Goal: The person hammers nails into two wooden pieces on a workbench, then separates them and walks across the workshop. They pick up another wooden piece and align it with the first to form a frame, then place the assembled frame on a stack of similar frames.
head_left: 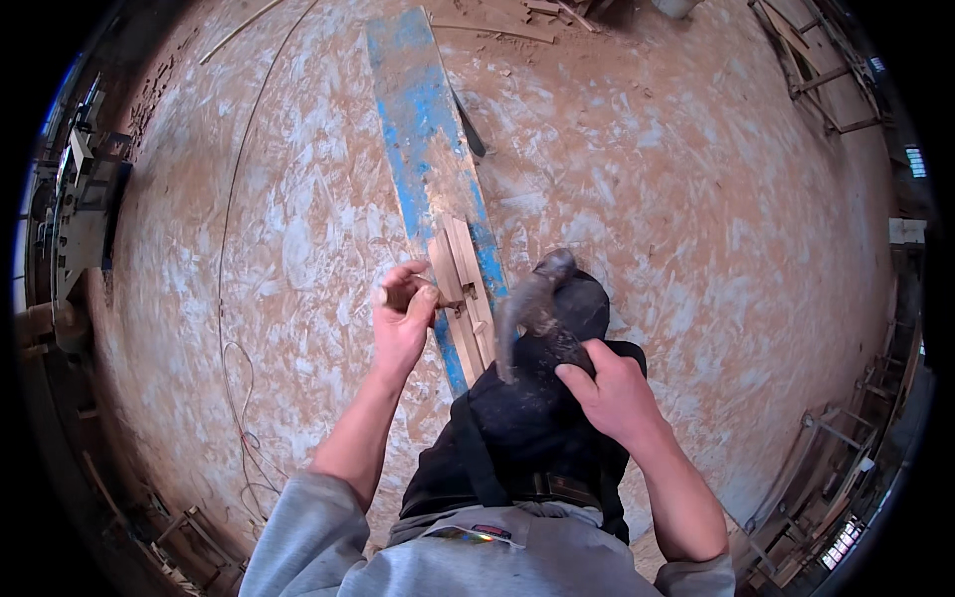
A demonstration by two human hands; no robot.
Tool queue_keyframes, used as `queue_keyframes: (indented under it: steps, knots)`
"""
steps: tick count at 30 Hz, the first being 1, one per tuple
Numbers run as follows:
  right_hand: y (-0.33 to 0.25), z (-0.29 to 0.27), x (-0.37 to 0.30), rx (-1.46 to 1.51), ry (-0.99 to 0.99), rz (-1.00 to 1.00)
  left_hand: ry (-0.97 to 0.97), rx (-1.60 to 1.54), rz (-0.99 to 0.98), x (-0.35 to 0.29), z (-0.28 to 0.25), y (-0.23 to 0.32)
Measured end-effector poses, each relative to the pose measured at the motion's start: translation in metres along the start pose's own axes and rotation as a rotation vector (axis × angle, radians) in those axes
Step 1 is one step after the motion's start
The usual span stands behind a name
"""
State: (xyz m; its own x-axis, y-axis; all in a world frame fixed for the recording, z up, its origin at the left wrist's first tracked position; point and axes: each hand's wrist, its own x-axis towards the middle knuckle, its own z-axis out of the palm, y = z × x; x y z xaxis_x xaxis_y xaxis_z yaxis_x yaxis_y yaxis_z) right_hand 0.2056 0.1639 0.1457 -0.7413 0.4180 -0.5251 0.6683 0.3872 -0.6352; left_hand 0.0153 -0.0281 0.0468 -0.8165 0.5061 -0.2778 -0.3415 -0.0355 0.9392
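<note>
My left hand (403, 308) is closed around what looks like a chisel (382, 297), its pale handle end showing at the left of the fist. The chisel's tip points right, at a notch in the wooden pieces (460, 264). These pieces lie lengthwise, side by side, on a long blue-painted bench board (406, 109). My right hand (609, 388) grips the dark handle of a claw hammer (537, 303). The hammer is raised over my dark-trousered thigh, to the right of the wood, apart from the chisel and slightly blurred.
The bench board runs away from me over a dusty, pale-streaked floor (637, 179). A thin cable (231, 199) trails along the floor at the left. Wood strips (492, 34) lie at the far end. Machinery (95, 189) stands at the left edge, and a frame (821, 85) at the far right.
</note>
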Motion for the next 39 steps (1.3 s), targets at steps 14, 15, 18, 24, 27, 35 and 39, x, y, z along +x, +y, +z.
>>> queue_keyframes:
  steps: [14, 15, 18, 24, 27, 35, 39]
  knots:
    - [0.044, 0.003, -0.054, 0.074, -0.017, 0.222, -0.093, 0.142, 0.2, -0.03, -0.007, -0.046]
    - [0.045, 0.004, -0.055, 0.079, -0.015, 0.214, -0.113, 0.2, 0.229, -0.033, -0.008, -0.048]
    - [0.044, 0.007, -0.055, 0.12, -0.011, 0.196, -0.11, 0.381, 0.338, -0.039, -0.006, -0.048]
    - [0.019, 0.003, -0.054, 0.106, -0.063, 0.13, -0.163, 0.517, 0.46, -0.042, 0.006, -0.043]
    - [0.008, 0.007, -0.056, 0.064, -0.027, -0.062, -0.118, 0.522, 0.407, -0.04, 0.007, -0.048]
    - [-0.014, 0.037, -0.023, -0.103, 0.001, -0.547, -0.022, 0.493, 0.057, -0.027, 0.006, -0.044]
    - [-0.029, 0.045, -0.009, -0.221, -0.001, -0.463, -0.046, 0.668, 0.108, -0.027, -0.003, -0.065]
